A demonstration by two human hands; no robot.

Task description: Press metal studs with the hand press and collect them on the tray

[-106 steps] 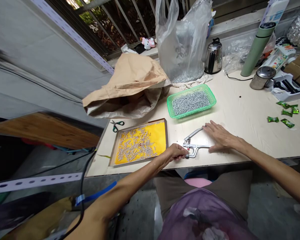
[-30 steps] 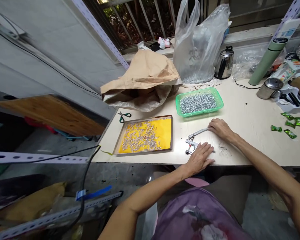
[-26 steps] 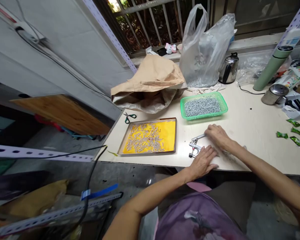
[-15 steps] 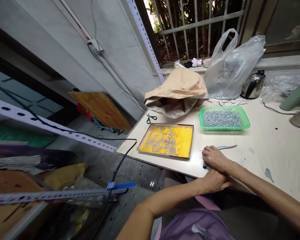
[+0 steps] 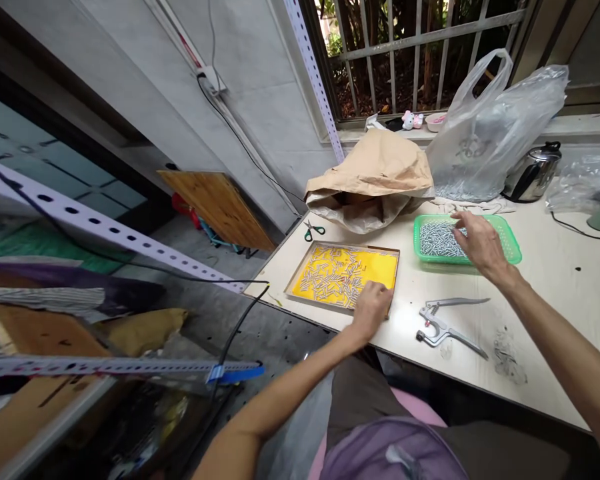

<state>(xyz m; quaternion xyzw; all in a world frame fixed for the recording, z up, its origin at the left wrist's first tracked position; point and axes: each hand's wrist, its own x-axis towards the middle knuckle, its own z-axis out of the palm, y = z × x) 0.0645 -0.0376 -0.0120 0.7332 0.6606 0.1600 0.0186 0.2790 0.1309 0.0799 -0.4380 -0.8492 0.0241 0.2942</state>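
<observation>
My left hand (image 5: pixel 373 311) is at the front right corner of a shallow tray (image 5: pixel 304 301) with a yellow lining, its fingers curled closed. What they hold, if anything, is hidden. Small metal pins (image 5: pixel 330 283) lie scattered over the lining, mostly in its left and middle parts. Over the green plastic basket (image 5: pixel 513 253) hovers my right hand (image 5: pixel 484 245), fingers apart, with nothing visible in them. Many small silvery metal pieces (image 5: pixel 437 240) fill the basket. Between my hands, hand pliers (image 5: pixel 453 330) with spread handles lie on the pale table.
Behind the tray stand an open brown paper bag (image 5: pixel 380 163) and a filled clear plastic bag (image 5: pixel 485 147). Green-handled scissors (image 5: pixel 314 231) lie at the table's left edge. A metal kettle (image 5: pixel 535 172) is at the back right. A black cable (image 5: pixel 235 333) hangs left of the table.
My hands were together on the pliers at the table's front. They have parted: the left moved to the tray, the right to the basket. The pliers now lie released.
</observation>
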